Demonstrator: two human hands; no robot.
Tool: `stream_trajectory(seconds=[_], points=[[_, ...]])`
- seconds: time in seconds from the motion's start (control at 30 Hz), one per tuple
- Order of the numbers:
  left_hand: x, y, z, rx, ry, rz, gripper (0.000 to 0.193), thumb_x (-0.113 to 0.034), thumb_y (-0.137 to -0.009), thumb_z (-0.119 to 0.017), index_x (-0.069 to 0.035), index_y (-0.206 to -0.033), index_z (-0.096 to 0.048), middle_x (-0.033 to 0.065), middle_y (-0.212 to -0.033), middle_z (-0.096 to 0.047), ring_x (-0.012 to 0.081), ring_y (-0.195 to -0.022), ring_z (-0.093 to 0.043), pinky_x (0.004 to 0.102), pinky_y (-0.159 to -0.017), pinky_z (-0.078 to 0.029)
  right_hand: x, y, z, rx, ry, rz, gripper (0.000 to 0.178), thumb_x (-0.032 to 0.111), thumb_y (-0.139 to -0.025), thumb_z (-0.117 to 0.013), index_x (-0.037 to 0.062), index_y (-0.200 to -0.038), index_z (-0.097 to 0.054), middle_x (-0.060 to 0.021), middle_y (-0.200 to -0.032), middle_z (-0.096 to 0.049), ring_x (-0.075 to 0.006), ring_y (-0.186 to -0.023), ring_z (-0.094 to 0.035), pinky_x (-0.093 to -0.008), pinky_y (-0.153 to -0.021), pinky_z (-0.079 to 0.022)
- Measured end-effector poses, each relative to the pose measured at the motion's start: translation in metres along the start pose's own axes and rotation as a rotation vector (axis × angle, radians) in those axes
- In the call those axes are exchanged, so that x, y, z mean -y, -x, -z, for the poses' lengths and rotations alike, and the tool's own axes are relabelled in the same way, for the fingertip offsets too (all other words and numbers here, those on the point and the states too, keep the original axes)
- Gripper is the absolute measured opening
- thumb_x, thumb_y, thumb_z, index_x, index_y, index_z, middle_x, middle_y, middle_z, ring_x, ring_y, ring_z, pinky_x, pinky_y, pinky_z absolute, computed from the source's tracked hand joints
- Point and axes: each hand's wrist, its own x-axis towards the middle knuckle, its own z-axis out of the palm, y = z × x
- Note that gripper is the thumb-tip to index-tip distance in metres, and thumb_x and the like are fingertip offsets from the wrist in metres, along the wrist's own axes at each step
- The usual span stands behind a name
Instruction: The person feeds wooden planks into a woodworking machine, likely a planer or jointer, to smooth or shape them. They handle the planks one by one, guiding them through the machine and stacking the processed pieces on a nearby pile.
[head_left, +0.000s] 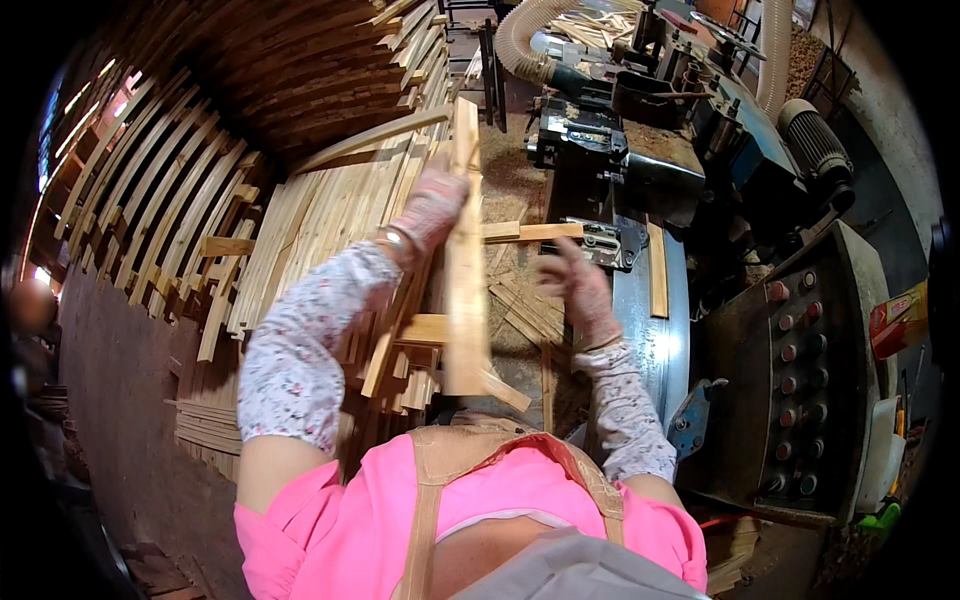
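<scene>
My left hand, in a patterned glove, is closed on a long pale wooden plank. The plank stands lengthwise in front of my body, its far end beyond the hand and its near end close to my chest. My right hand, also gloved and slightly blurred, hovers apart from the plank with fingers spread and nothing in them. It is nearest to the machine's metal bed, where another wooden strip lies.
A stack of planks lies to the left, with more racked strips beyond it. A woodworking machine with a ribbed hose stands ahead right. A control panel with several buttons is on the right. Offcuts litter the floor.
</scene>
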Motion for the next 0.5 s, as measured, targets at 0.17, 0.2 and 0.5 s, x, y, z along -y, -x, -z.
stream_trajectory(seconds=[0.17, 0.2, 0.5], points=[[-0.021, 0.010, -0.057, 0.203, -0.311, -0.105, 0.063, -0.026, -0.095, -0.068, -0.001, -0.149, -0.050, 0.0194, -0.121, -0.072, 0.0303, -0.106, -0.071, 0.0426, -0.093, -0.058, 0.033, 0.011, -0.078, 0.069, -0.279, -0.191, 0.046, 0.037, -0.108, -0.065, -0.0001, -0.136, -0.064, -0.0122, -0.112, -0.077, -0.0162, -0.091, -0.073, -0.0302, -0.082, -0.061], [-0.023, 0.013, -0.049, 0.332, -0.421, -0.121, 0.070, -0.030, -0.094, -0.069, -0.002, -0.154, -0.047, 0.0202, -0.131, -0.071, 0.0317, -0.115, -0.071, 0.0430, -0.099, -0.057, 0.042, 0.023, -0.064, -0.023, 0.003, -0.166, 0.041, 0.031, -0.107, -0.065, -0.0002, -0.133, -0.066, -0.0121, -0.108, -0.077, -0.0159, -0.092, -0.074, -0.0303, -0.082, -0.061], [0.010, 0.031, 0.005, 0.358, -0.799, -0.143, 0.080, -0.033, -0.090, -0.075, -0.013, -0.161, -0.043, 0.0208, -0.169, -0.035, 0.0393, -0.149, -0.048, 0.0445, -0.121, -0.045, -0.033, 0.204, 0.106, -0.786, 1.748, -0.239, 0.045, 0.019, -0.090, -0.074, 0.0072, -0.132, -0.062, -0.0140, -0.113, -0.072, -0.0385, -0.106, -0.068, -0.0529, -0.089, -0.057]])
